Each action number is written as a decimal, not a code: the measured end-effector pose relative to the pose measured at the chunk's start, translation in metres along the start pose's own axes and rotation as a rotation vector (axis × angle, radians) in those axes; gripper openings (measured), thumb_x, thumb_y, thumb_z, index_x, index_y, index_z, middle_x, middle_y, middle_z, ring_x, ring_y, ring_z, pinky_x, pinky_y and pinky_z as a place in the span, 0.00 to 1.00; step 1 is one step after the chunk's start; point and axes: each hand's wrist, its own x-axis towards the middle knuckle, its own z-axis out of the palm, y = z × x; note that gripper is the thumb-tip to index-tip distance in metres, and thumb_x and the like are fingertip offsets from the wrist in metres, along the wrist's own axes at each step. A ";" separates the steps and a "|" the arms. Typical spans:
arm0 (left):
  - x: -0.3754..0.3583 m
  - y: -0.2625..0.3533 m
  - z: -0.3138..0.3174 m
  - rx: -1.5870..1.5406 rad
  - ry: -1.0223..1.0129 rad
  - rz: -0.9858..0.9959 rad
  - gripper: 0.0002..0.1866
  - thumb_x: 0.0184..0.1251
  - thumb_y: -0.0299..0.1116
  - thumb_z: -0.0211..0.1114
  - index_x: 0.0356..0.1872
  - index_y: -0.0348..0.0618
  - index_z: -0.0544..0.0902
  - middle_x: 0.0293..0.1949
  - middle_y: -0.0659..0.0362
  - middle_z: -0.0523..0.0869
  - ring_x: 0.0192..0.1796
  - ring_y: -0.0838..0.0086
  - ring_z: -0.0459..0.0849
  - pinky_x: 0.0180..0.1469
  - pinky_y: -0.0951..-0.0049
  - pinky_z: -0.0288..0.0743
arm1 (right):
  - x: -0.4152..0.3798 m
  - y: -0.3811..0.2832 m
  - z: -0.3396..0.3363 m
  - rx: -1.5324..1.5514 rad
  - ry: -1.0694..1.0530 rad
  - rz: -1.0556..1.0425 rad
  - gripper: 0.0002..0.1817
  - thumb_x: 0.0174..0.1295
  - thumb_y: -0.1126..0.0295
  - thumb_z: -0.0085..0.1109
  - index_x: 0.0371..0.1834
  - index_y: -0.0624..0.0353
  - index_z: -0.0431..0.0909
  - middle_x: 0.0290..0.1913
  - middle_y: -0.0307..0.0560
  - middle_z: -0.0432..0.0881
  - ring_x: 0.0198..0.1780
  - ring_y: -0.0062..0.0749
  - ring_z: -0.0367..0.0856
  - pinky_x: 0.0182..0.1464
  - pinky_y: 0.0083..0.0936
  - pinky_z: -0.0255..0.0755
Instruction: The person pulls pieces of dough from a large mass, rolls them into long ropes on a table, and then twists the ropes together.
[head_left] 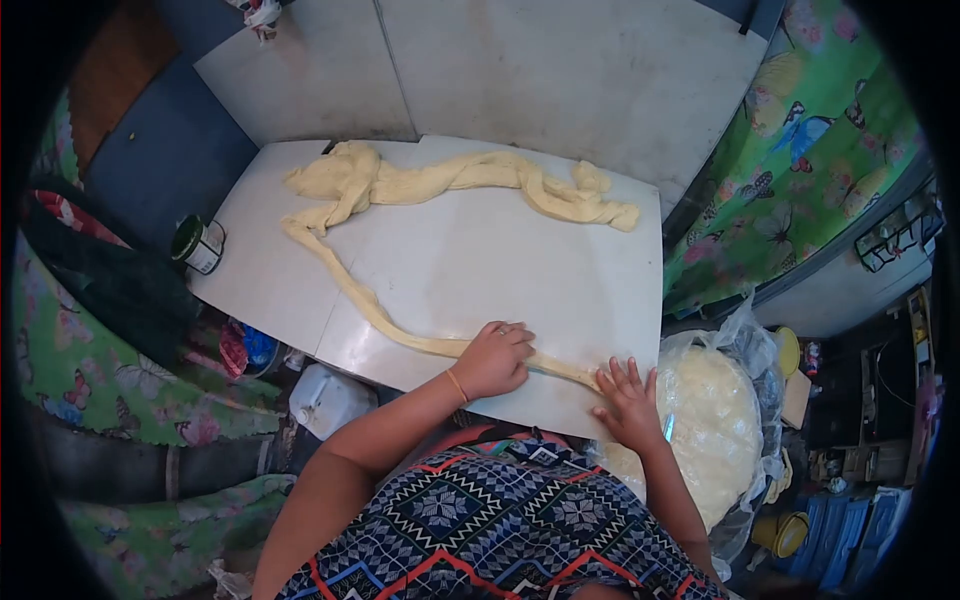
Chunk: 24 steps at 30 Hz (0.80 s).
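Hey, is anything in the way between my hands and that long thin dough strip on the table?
Nothing visible is. Your left hand is on the dough strip, and your right hand is at its end. The can stands well away from both hands.

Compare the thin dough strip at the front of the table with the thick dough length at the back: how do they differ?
Size: the thin strip is much narrower than the thick length.
Shape: the thin strip runs in one smooth curve; the thick length is folded and lumpy.
Contact: the left hand and right hand are on the thin strip; neither touches the thick length.
Shared: both are pale yellow.
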 end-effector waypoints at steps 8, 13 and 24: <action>0.057 0.072 0.062 0.015 0.005 0.264 0.44 0.68 0.62 0.52 0.73 0.36 0.58 0.73 0.42 0.59 0.77 0.52 0.54 0.75 0.51 0.46 | -0.012 0.011 0.004 0.544 0.281 0.119 0.52 0.56 0.52 0.65 0.77 0.64 0.46 0.78 0.60 0.48 0.79 0.50 0.43 0.78 0.49 0.33; 0.072 0.114 0.069 0.034 -0.322 0.171 0.51 0.63 0.69 0.49 0.74 0.35 0.53 0.75 0.40 0.51 0.79 0.51 0.45 0.77 0.51 0.37 | -0.029 0.025 -0.006 1.111 0.501 0.135 0.38 0.57 0.72 0.61 0.73 0.64 0.59 0.78 0.54 0.50 0.77 0.44 0.53 0.76 0.38 0.48; 0.020 0.063 0.025 -0.487 -0.182 0.239 0.19 0.64 0.47 0.63 0.43 0.40 0.81 0.45 0.48 0.80 0.50 0.52 0.80 0.53 0.56 0.73 | 0.082 -0.019 -0.021 0.716 0.184 -0.240 0.30 0.66 0.66 0.57 0.71 0.59 0.64 0.74 0.56 0.60 0.76 0.47 0.56 0.75 0.39 0.48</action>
